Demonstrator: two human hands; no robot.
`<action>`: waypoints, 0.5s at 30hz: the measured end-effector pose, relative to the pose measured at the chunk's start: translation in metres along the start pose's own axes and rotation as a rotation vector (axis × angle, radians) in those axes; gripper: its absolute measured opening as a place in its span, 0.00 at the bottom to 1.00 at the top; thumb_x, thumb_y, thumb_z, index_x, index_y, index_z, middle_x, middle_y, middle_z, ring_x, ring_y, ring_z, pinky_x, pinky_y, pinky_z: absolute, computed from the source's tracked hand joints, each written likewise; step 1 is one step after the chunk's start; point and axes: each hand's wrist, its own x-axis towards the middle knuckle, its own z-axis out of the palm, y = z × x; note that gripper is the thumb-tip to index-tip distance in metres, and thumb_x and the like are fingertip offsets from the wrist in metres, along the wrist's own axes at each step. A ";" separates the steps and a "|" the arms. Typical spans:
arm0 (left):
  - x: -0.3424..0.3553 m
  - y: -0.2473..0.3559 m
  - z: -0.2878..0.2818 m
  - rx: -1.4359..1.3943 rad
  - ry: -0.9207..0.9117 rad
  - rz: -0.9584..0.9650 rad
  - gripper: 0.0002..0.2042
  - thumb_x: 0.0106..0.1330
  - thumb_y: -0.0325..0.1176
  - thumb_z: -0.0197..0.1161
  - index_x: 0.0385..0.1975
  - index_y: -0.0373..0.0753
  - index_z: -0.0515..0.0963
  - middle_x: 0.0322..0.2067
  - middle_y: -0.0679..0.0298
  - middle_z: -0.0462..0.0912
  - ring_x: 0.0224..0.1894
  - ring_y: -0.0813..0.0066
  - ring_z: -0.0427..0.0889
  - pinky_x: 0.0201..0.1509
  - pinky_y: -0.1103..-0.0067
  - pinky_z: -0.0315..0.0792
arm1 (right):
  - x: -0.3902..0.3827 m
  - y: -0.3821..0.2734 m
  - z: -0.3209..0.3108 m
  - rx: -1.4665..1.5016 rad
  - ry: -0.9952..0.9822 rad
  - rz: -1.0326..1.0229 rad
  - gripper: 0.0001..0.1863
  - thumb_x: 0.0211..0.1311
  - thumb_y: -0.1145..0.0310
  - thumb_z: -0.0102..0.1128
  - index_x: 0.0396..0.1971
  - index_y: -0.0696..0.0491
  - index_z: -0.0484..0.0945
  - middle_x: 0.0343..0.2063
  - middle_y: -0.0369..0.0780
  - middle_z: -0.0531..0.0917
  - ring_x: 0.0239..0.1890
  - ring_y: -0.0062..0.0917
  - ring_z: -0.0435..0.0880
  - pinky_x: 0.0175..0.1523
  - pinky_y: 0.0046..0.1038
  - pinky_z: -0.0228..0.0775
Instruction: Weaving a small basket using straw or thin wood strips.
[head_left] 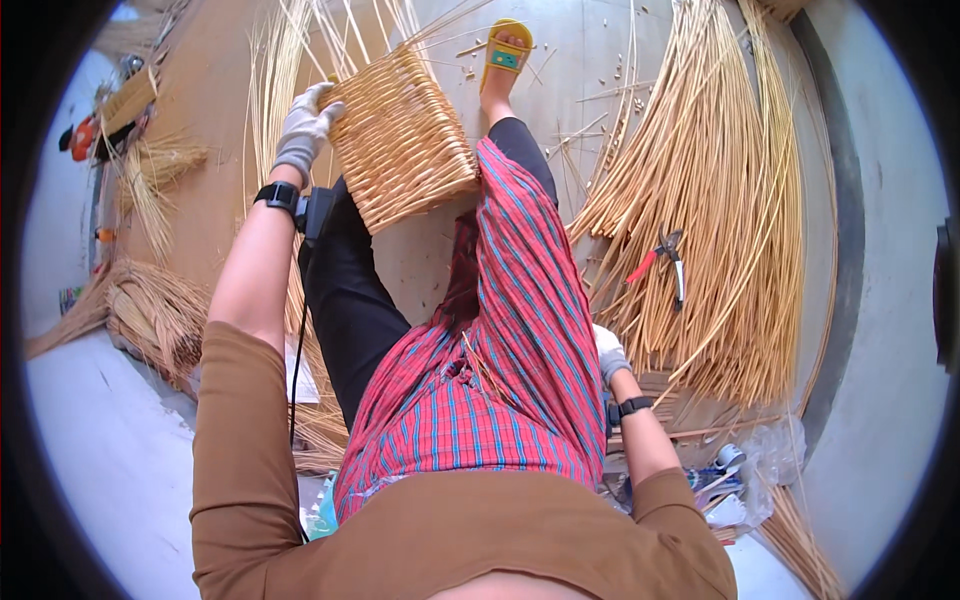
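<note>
A woven wicker basket (405,140), tilted, is held up over my lower legs, with long loose stakes fanning out from its far edge. My left hand (305,130), in a pale work glove, is closed on the basket's left side near the far corner. My right hand (609,353), also gloved, is low beside my right thigh. The striped red cloth (530,270) over my lap partly covers it; its fingers are hidden, so I cannot see whether it holds anything.
A large spread of wicker rods (710,170) lies to the right, with pruning shears (667,248) resting on it. Cut scraps (580,135) litter the floor near my yellow slipper (507,52). More bundled rods (155,310) lie left. A plastic bag (775,455) sits at lower right.
</note>
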 end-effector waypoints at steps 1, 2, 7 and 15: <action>0.001 0.008 0.002 0.001 -0.015 0.022 0.24 0.66 0.40 0.71 0.61 0.42 0.79 0.55 0.51 0.82 0.58 0.53 0.81 0.64 0.68 0.73 | 0.004 0.004 0.000 -0.037 -0.070 0.038 0.21 0.70 0.54 0.58 0.51 0.54 0.83 0.46 0.50 0.87 0.52 0.45 0.85 0.57 0.37 0.76; 0.000 0.015 0.004 -0.011 -0.029 0.029 0.24 0.66 0.41 0.71 0.60 0.41 0.79 0.55 0.51 0.82 0.58 0.54 0.82 0.64 0.69 0.73 | 0.005 0.008 0.001 -0.072 -0.142 0.076 0.22 0.69 0.51 0.58 0.52 0.52 0.83 0.47 0.50 0.87 0.53 0.47 0.84 0.58 0.38 0.76; 0.005 0.021 0.010 -0.031 -0.046 0.145 0.23 0.66 0.42 0.72 0.58 0.40 0.81 0.55 0.51 0.85 0.59 0.58 0.82 0.65 0.70 0.72 | -0.012 0.056 0.008 -0.312 -0.237 0.287 0.17 0.69 0.57 0.55 0.49 0.49 0.84 0.49 0.49 0.86 0.52 0.46 0.85 0.58 0.44 0.77; 0.041 0.034 0.008 -0.136 -0.156 0.080 0.22 0.68 0.38 0.72 0.61 0.41 0.80 0.41 0.70 0.84 0.30 0.85 0.74 0.34 0.83 0.72 | -0.084 0.082 0.040 -0.496 -0.412 0.469 0.14 0.63 0.66 0.57 0.46 0.51 0.85 0.47 0.49 0.88 0.50 0.48 0.87 0.55 0.46 0.79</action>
